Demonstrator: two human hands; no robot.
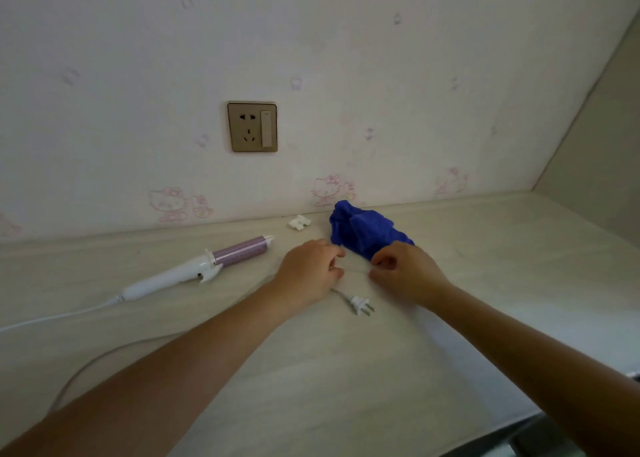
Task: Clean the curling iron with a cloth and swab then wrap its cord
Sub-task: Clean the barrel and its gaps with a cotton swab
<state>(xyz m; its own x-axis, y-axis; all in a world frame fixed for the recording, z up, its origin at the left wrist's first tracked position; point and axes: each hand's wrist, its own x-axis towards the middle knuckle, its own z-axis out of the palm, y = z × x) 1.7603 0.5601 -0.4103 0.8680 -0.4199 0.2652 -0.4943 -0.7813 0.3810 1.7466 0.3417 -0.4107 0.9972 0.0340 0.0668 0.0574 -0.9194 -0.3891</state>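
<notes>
Curling iron (194, 268): left-centre of desk (346, 370), barrel twd back edge. Stiff, likely light, smooth; best taken by white handle.
Cord (69, 314): limp, runs off left edge; plug (360, 306) mid-desk.
Cloth (363, 235): soft, bunched nr back edge.
L hand (308, 271), R hand (407, 274): fingers curled, mid-desk, by cloth; whether grasping anything, cannot tell.
Room to move: twd front & right edges.

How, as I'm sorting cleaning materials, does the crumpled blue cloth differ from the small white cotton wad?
The crumpled blue cloth is far larger and heaped; the small white cotton wad is tiny and low. The cloth lies behind the right hand; the wad sits clear of it. Both rest on the pale countertop.
</notes>
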